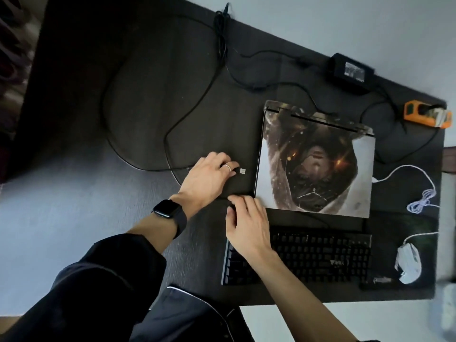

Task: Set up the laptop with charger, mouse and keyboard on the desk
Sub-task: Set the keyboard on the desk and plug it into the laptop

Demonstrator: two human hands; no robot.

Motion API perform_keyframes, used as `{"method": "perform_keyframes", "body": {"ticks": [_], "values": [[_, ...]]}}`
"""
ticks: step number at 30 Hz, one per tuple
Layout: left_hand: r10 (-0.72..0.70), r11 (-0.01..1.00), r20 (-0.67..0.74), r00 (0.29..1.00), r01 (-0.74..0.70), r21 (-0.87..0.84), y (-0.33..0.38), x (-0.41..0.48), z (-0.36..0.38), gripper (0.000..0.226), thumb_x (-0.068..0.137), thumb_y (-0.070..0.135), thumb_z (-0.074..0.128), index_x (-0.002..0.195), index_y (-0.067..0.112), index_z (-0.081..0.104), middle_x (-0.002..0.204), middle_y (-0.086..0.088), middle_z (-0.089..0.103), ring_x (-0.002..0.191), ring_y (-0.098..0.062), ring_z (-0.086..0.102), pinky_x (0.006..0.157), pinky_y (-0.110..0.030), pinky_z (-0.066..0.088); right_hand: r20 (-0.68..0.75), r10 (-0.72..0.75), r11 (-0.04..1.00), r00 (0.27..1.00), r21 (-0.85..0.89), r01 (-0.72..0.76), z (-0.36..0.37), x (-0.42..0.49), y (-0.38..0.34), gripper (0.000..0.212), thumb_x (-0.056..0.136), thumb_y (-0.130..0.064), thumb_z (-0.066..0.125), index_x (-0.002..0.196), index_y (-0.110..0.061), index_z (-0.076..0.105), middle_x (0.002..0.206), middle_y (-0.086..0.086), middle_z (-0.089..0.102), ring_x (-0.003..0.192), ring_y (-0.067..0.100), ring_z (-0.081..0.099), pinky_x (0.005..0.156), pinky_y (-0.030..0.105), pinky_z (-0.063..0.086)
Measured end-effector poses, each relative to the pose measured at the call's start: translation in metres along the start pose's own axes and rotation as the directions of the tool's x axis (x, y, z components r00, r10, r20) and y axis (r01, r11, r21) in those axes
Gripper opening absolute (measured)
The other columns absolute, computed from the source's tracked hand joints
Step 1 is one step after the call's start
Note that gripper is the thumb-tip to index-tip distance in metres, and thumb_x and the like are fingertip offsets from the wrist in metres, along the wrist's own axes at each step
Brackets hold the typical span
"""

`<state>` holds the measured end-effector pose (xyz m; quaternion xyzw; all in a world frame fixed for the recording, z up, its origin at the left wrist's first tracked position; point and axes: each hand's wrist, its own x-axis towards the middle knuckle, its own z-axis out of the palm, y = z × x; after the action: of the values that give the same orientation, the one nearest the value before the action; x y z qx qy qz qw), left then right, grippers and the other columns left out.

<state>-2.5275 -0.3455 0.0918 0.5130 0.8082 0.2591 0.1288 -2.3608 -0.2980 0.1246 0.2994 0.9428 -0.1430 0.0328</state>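
The closed laptop point(315, 166), its lid covered in artwork, lies on the dark desk point(153, 95). A black keyboard point(320, 257) sits in front of it, and a white mouse point(408, 264) with a white cable lies to the right. The charger brick point(350, 72) rests at the desk's back edge, and its black cable point(138, 166) loops left and runs under my left hand point(209, 176). That hand curls over the cable end beside a small white tag point(242, 171), just left of the laptop. My right hand point(249, 225) pinches a small dark plug at the laptop's front-left corner.
An orange power strip point(427, 116) lies at the back right corner with cables plugged in. A dark mouse pad point(394, 228) is under the mouse. The white mouse cable is bundled point(422, 203) right of the laptop. The left half of the desk holds only cable loops.
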Motion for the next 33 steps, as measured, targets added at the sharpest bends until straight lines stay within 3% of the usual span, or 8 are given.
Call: {"method": "perform_keyframes", "body": {"ticks": [3, 5, 7, 12, 17, 23, 29, 33], "values": [[-0.004, 0.999, -0.049, 0.999, 0.002, -0.032, 0.001, 0.005, 0.012, 0.035, 0.098, 0.03, 0.045, 0.117, 0.014, 0.07, 0.106, -0.005, 0.062, 0.092, -0.029, 0.057, 0.074, -0.038, 0.049, -0.034, 0.063, 0.983, 0.997, 0.177, -0.056, -0.007, 0.004, 0.008, 0.019, 0.093, -0.017, 0.058, 0.109, -0.015, 0.067, 0.101, -0.003, 0.064, 0.086, 0.011, 0.058, 0.081, 0.025, 0.052], [-0.003, 0.999, -0.102, 0.995, -0.001, -0.033, 0.0, 0.005, 0.019, 0.033, 0.097, 0.029, 0.047, 0.115, 0.015, 0.07, 0.104, -0.004, 0.063, 0.088, -0.028, 0.058, 0.071, -0.037, 0.048, -0.108, 0.131, 0.964, 0.985, 0.246, -0.101, -0.016, 0.015, 0.014, 0.015, 0.091, -0.011, 0.061, 0.103, -0.014, 0.068, 0.096, -0.009, 0.062, 0.074, 0.0, 0.049, 0.075, 0.015, 0.047], [0.008, 0.999, -0.135, 0.991, -0.014, -0.04, 0.002, 0.008, 0.026, 0.036, 0.096, 0.031, 0.044, 0.115, 0.015, 0.07, 0.104, -0.003, 0.063, 0.087, -0.027, 0.057, 0.071, -0.037, 0.048, -0.208, 0.199, 0.95, 0.958, 0.28, -0.137, -0.025, 0.031, 0.024, 0.014, 0.087, -0.006, 0.063, 0.099, -0.012, 0.068, 0.093, -0.013, 0.057, 0.074, -0.001, 0.048, 0.077, 0.01, 0.043], [0.004, 0.996, -0.216, 0.976, -0.022, -0.081, 0.003, 0.018, 0.037, 0.031, 0.097, 0.028, 0.049, 0.117, 0.017, 0.069, 0.105, -0.002, 0.063, 0.093, -0.023, 0.05, 0.077, -0.033, 0.039, -0.236, 0.407, 0.896, 0.882, 0.292, -0.335, -0.031, 0.079, 0.045, 0.017, 0.09, -0.008, 0.058, 0.104, -0.015, 0.064, 0.102, -0.006, 0.055, 0.089, 0.016, 0.057, 0.085, 0.028, 0.048], [0.005, 0.994, -0.271, 0.963, -0.034, -0.101, 0.004, 0.024, 0.045, 0.026, 0.093, 0.022, 0.063, 0.117, 0.014, 0.07, 0.105, -0.004, 0.064, 0.099, -0.023, 0.049, 0.083, -0.033, 0.037, -0.353, 0.368, 0.93, 0.86, 0.152, -0.336, -0.014, 0.099, 0.05, 0.013, 0.087, -0.006, 0.051, 0.098, -0.01, 0.057, 0.099, 0.004, 0.052, 0.094, 0.024, 0.05, 0.086, 0.043, 0.047], [0.052, 0.996, -0.229, 0.972, -0.068, -0.063, 0.004, 0.028, 0.047, 0.029, 0.089, 0.02, 0.068, 0.117, 0.016, 0.069, 0.105, -0.002, 0.064, 0.099, -0.025, 0.059, 0.087, -0.033, 0.036, -0.397, 0.332, 0.941, 0.856, 0.084, -0.326, -0.002, 0.104, 0.033, 0.019, 0.086, -0.012, 0.044, 0.098, -0.007, 0.058, 0.099, 0.011, 0.056, 0.091, 0.029, 0.053, 0.081, 0.036, 0.039], [0.015, 0.998, -0.229, 0.973, -0.03, -0.06, 0.011, 0.037, 0.05, 0.036, 0.083, 0.016, 0.073, 0.119, 0.015, 0.068, 0.108, -0.001, 0.063, 0.105, -0.022, 0.047, 0.09, -0.033, 0.036, -0.366, 0.362, 0.932, 0.858, 0.135, -0.335, -0.005, 0.102, 0.035, 0.023, 0.087, -0.019, 0.039, 0.099, -0.01, 0.057, 0.098, 0.007, 0.055, 0.092, 0.025, 0.053, 0.083, 0.028, 0.034], [0.056, 0.998, -0.189, 0.98, -0.06, -0.019, 0.009, 0.038, 0.045, 0.04, 0.081, 0.014, 0.072, 0.12, 0.017, 0.067, 0.109, 0.0, 0.063, 0.105, -0.022, 0.049, 0.092, -0.033, 0.035, -0.386, 0.37, 0.929, 0.845, 0.151, -0.337, -0.003, 0.102, 0.036, 0.02, 0.087, -0.018, 0.041, 0.098, -0.011, 0.057, 0.097, 0.006, 0.055, 0.09, 0.025, 0.052, 0.08, 0.025, 0.028]]}}
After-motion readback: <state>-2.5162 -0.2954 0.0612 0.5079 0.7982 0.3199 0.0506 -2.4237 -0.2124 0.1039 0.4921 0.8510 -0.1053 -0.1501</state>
